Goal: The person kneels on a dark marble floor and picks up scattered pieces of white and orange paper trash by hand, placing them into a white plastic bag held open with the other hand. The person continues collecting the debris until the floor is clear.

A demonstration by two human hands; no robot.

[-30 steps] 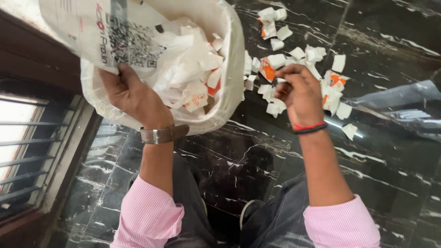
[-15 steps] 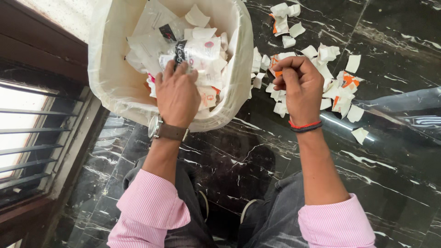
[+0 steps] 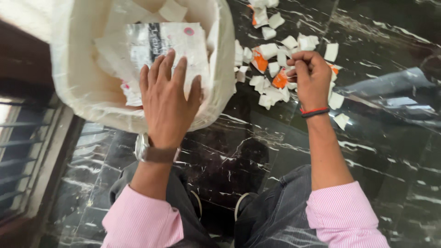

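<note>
White paper scraps (image 3: 271, 87) at two o'clock suit the pinched right hand (image 3: 311, 80); left hand (image 3: 167, 103), spread flat, should press the bin (image 3: 82, 92) paper evenly.

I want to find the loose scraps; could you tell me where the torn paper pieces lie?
They lie scattered on the black marble floor, right of the white bin, under the right hand.

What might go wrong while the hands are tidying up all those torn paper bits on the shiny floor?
The left hand presses flat on the big sheet in the white bin; the bin looks soft-walled, so pushing hard might tip or squash it and spill scraps. The right hand pinches only a few paper pieces, so some may slip back onto the black marble floor. Loose paper there could also be slippery underfoot.
</note>
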